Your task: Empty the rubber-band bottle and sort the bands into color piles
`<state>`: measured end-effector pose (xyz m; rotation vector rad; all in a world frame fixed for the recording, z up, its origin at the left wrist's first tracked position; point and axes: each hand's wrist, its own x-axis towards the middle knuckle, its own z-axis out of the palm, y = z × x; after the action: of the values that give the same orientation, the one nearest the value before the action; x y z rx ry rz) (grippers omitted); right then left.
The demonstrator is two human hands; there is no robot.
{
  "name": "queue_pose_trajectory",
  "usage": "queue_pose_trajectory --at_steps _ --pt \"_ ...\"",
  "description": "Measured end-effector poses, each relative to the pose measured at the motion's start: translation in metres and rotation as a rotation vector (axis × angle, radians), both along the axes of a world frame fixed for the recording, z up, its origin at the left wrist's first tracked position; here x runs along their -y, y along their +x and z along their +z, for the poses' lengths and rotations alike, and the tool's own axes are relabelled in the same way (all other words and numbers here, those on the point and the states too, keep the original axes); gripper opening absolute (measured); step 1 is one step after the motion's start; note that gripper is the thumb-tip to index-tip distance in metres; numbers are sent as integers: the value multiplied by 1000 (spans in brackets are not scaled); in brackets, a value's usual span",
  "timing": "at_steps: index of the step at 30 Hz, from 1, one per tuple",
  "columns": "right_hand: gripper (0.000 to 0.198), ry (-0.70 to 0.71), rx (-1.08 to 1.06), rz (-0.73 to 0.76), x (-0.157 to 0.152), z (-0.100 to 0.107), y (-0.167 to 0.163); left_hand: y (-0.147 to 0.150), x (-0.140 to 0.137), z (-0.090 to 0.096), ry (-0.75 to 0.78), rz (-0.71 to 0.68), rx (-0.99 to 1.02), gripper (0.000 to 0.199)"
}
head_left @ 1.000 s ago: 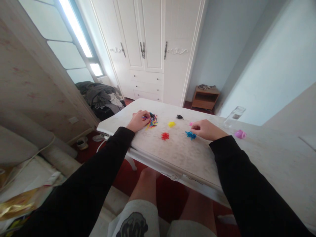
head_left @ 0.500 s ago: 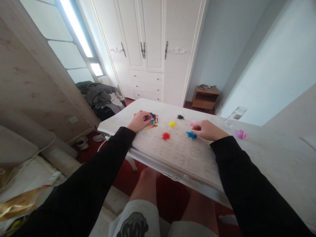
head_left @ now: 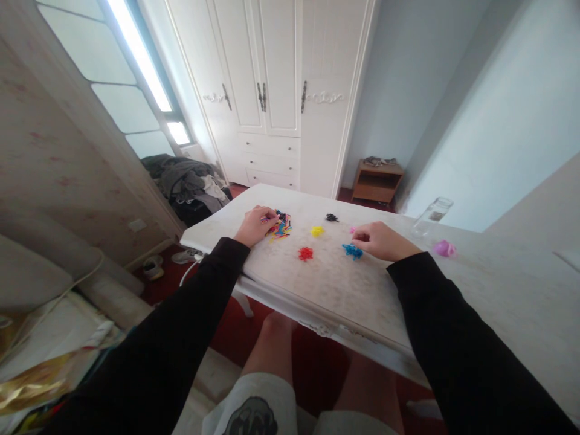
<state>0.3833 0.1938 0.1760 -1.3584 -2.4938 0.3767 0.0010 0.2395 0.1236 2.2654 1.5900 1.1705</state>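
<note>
My left hand [head_left: 256,226] is at the near-left side of a mixed pile of small, thin coloured pieces [head_left: 281,227], its fingers closed over the pile's edge. What those fingers hold is too small to make out. My right hand [head_left: 378,240] has its fingers pinched together just above a heap of blue pieces [head_left: 352,251]; anything in the pinch is hidden. Behind that hand, a pink heap [head_left: 352,230] shows only in part. Between my hands lie a red heap [head_left: 305,254], a yellow heap [head_left: 317,231] and a black heap [head_left: 332,217].
A clear glass jar [head_left: 432,216] lies tilted or on its side towards the right of the white table [head_left: 326,290]. A purple-pink object [head_left: 444,248] rests near it. Beyond the table stand a white wardrobe [head_left: 272,66] and a small wooden cabinet [head_left: 377,181].
My left hand has drawn back slightly to the left, uncovering more of the mixed pile. My right hand stays by the blue heap. The whole view has shifted a little.
</note>
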Motion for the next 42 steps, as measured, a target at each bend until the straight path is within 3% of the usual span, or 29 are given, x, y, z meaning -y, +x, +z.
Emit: queue_pose_trajectory --at_steps 13,23,27,33,37,42 --pt "22 27 -1 -18 -2 -1 1 -1 4 1 18 82 47 17" --pt "18 142 -34 -49 -1 -1 0 2 5 6 83 124 188 22" --pt "20 226 -79 -84 -4 -2 -1 26 8 16 60 -24 271 25" --pt "20 268 -362 -138 -7 -7 -4 111 -10 32 -176 -531 437 33" --pt "29 280 -527 -183 -13 -14 -1 156 -36 33 -168 -681 357 24" --pt "26 232 -557 -176 -18 -24 -3 164 -49 27 -117 -711 316 16"
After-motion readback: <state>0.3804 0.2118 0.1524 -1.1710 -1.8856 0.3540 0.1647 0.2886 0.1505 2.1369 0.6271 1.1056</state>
